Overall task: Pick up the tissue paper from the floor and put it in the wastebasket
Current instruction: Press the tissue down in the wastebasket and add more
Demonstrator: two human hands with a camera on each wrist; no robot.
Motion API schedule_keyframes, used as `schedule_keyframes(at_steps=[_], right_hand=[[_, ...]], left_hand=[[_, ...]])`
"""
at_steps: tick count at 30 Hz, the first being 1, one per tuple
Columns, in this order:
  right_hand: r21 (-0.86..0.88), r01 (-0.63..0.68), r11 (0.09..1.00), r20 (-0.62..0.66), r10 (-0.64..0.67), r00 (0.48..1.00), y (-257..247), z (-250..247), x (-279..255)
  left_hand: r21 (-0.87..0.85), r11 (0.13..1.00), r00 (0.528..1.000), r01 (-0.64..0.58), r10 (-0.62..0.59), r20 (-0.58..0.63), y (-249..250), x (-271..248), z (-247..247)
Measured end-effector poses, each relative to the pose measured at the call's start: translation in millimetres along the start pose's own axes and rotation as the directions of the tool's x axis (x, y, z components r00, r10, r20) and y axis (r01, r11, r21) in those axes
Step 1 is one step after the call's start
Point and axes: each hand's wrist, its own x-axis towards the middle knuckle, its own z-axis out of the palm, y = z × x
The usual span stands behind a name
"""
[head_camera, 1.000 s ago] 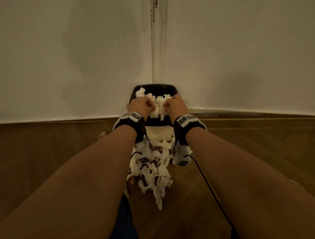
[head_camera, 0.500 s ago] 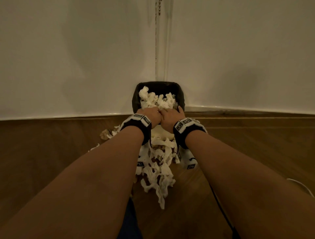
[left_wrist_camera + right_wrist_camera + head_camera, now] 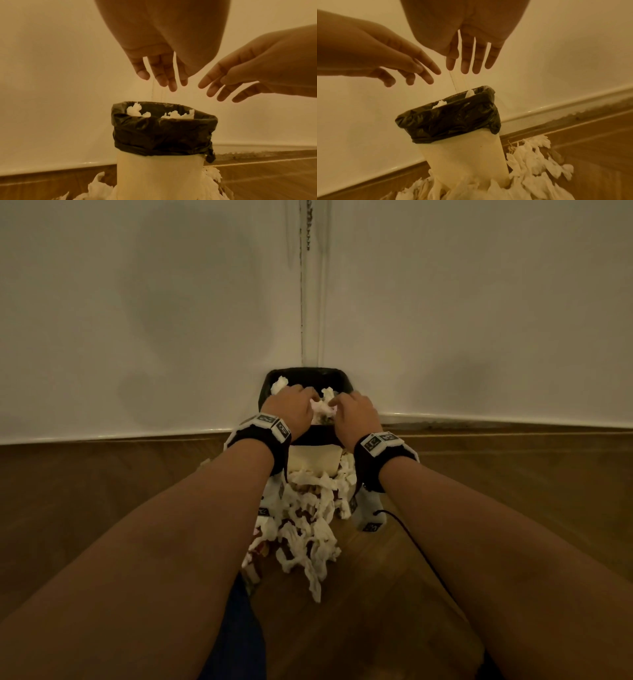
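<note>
A white wastebasket (image 3: 315, 458) with a black liner (image 3: 163, 132) stands in the wall corner. Crumpled white tissue (image 3: 137, 110) fills it to about the rim. My left hand (image 3: 161, 75) and right hand (image 3: 469, 60) hover side by side just above its mouth. Both have straight fingers pointing down and hold nothing. In the head view my left hand (image 3: 291, 409) and right hand (image 3: 356, 412) cover most of the opening. A big pile of tissue paper (image 3: 305, 529) lies on the wooden floor against the basket's front, and more tissue (image 3: 536, 162) lies at its right.
Two white walls meet right behind the basket, with a pale baseboard (image 3: 479, 419) along the floor. A black cable (image 3: 411, 535) runs across the wood floor on the right. Blue clothing (image 3: 236, 628) shows at the bottom between my forearms.
Both hands were curled at the basket's near rim against a heaped mound of tissue. They now hover over the mouth with straightened fingers, and the tissue sits lower in the basket.
</note>
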Motion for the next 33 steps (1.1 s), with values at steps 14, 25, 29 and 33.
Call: schedule_keyframes(at_steps=[14, 25, 29, 33], right_hand=[[0.067, -0.284, 0.956, 0.166, 0.270, 0.948, 65.1, 9.7, -99.8], [-0.089, -0.209, 0.974, 0.506, 0.225, 0.833, 57.1, 68.0, -131.5], [-0.110, -0.157, 0.982, 0.526, 0.191, 0.829, 51.5, 85.5, -133.0], [-0.126, -0.164, 0.978, 0.557, 0.206, 0.804, 49.4, 101.1, -140.1]], left_hand=[[-0.038, 0.977, 0.903, 0.209, -0.178, 0.390, 19.5, -134.7, 127.1], [-0.023, 0.927, 0.798, 0.374, -0.309, 0.517, 10.1, -182.7, 213.8], [-0.012, 0.906, 0.774, 0.423, -0.355, 0.524, 2.9, -188.4, 223.3], [-0.251, 0.839, 0.821, 0.482, -0.333, 0.464, -0.3, -194.0, 225.8]])
